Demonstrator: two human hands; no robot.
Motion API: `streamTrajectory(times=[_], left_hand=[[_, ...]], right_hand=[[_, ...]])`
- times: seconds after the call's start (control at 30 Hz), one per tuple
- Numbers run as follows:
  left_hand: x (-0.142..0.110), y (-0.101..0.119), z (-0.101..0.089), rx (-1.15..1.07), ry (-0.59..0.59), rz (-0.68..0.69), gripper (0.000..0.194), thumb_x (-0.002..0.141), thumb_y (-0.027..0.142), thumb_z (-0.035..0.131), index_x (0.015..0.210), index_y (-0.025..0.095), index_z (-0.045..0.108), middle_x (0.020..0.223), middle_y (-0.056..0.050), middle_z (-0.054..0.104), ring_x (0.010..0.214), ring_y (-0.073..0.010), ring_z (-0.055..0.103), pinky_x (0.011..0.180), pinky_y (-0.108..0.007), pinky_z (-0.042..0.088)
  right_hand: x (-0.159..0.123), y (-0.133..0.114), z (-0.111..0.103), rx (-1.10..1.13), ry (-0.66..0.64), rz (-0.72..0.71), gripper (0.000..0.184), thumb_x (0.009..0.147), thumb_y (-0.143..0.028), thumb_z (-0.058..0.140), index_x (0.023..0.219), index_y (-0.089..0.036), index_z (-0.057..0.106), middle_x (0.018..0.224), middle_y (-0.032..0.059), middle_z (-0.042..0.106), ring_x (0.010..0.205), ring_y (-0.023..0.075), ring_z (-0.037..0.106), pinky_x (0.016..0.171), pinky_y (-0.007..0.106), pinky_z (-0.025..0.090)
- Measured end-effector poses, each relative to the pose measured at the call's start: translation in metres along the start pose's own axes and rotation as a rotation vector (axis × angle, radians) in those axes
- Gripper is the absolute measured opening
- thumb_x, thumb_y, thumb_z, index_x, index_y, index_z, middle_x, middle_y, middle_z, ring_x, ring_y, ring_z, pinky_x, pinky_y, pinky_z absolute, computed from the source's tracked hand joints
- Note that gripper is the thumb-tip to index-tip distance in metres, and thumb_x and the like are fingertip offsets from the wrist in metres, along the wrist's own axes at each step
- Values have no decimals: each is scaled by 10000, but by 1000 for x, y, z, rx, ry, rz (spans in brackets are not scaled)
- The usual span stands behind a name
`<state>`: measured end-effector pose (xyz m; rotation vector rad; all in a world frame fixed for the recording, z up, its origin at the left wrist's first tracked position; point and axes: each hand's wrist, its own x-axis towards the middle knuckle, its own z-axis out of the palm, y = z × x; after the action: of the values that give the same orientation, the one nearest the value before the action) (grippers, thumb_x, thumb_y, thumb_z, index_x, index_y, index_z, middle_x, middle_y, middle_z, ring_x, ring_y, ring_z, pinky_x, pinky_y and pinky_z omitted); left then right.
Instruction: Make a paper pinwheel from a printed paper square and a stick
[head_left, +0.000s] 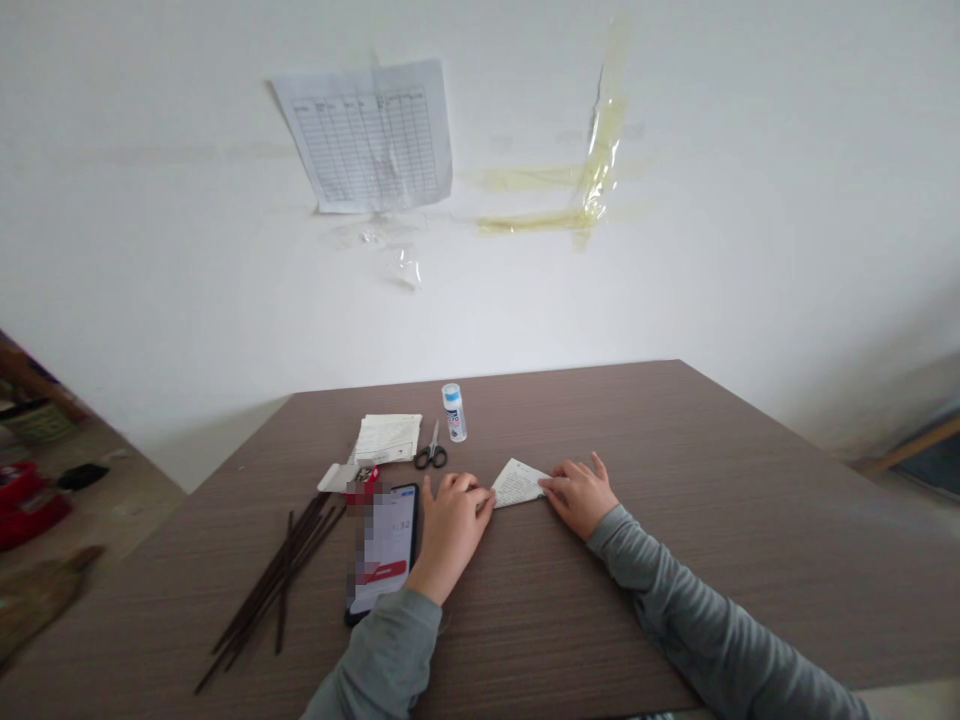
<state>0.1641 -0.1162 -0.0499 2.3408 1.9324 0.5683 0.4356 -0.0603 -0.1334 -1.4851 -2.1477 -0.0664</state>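
A small sheet of printed paper (517, 482), folded into a triangle, lies on the table between my hands with its peak pointing away from me. My left hand (456, 525) pinches its left corner, fingers bent together. At the right corner, the thumb and fingers of my right hand (581, 494) close on the paper, one finger raised. Just left of my left hand is a phone (382, 560) with its screen lit. Black-handled scissors (431, 455) lie beyond that hand, near an upright glue bottle (454, 412) with a blue cap.
A stack of paper squares (388, 438) sits at the back left of the brown table (720, 560). Nearer are a small red and white box (352, 480) and several thin dark sticks (277, 565). A printed chart (375, 140) is taped to the wall behind.
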Motion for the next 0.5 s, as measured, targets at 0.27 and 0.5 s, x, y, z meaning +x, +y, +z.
streamTrajectory(times=[0.27,0.5], left_hand=[[2,3,-3,7,-5,-42,263,1185,203,847,1093,333,1056,1401,-107,973,1451,-424,831,1443,-857,531],[2,0,1,6,25,-17,268,1159,172,855,1100,346,1050,1347,-89,989,1430,-413,844,1462,-851,510]], right_hand=[[1,-1,-1,1,-12,2,282,1116,-244,852,1175,-434,1052,1187,107,952,1131,388,905,1429,831,570],[1,2,-7,-11,2,-62,278,1124,-246,841,1182,-414,1054,1162,113,955,1078,361,898,1386,797,619]])
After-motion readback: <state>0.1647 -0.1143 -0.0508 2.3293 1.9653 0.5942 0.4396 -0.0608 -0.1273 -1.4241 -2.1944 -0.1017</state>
